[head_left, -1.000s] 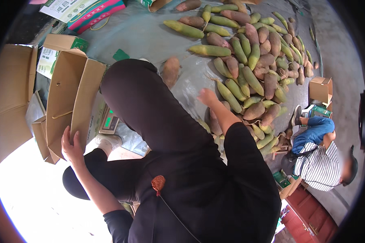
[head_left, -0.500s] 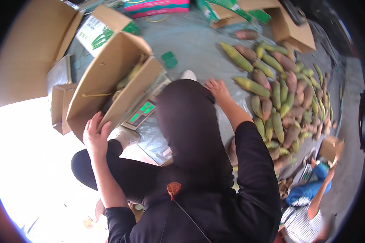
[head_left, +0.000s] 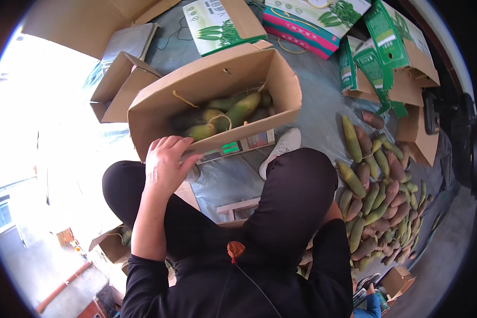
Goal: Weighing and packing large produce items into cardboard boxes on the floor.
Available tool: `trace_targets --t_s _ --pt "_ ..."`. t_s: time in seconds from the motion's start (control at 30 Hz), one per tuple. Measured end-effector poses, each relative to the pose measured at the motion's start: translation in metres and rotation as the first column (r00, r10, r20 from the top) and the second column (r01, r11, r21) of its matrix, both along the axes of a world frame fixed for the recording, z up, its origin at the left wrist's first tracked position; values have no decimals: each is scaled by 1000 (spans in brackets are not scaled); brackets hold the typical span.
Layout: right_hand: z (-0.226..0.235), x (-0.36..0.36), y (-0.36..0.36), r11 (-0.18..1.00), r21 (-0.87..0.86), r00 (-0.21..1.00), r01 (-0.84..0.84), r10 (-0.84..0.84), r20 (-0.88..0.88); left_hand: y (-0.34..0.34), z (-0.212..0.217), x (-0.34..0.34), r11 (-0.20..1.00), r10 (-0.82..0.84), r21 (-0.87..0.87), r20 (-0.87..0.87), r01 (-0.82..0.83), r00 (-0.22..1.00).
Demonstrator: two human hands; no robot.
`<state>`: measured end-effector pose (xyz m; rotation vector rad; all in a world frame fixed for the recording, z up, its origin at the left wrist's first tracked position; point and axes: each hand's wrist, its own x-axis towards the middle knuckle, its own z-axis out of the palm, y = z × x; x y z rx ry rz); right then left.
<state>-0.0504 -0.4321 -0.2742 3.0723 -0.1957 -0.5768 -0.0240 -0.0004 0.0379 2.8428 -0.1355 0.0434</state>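
My left hand is at the near left edge of an open cardboard box, fingers over the rim and thumb on the outer side. Several green radishes lie inside, and yellow cord loops hang from the box walls. Beneath the box a digital scale shows a lit green display. My right forearm goes down beside my right knee, which hides the hand and its fingers. A large pile of green and reddish-brown radishes spreads over the sheet to my right.
Green-and-white cartons and a pink box stand at the back. A small open carton is at the left. A wooden frame lies between my legs on the plastic sheet. Another person's blue clothing shows at lower right.
The view has swung, so the box now appears more central with its radishes in sight. My left hand remains at its rim. My right hand has dropped from the knee and out of sight.
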Motion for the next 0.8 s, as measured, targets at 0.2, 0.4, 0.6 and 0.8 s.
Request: trace_targets --t_s 0.2,0.4,0.6,0.8 --pt "13 -1 -60 828 377 874 414 -477 88 -3 -3 4 998 -22 -69 -92 15 996" --pt "194 68 9 562 827 826 17 -474 305 5 -1 -2 998 -6 -70 -86 0 996" --pt "357 107 84 613 699 786 -368 -197 586 2 -4 -2 993 -36 -118 -84 26 996" --pt "392 131 191 551 354 604 -755 377 702 8 -7 -7 991 -32 -132 -96 19 995"
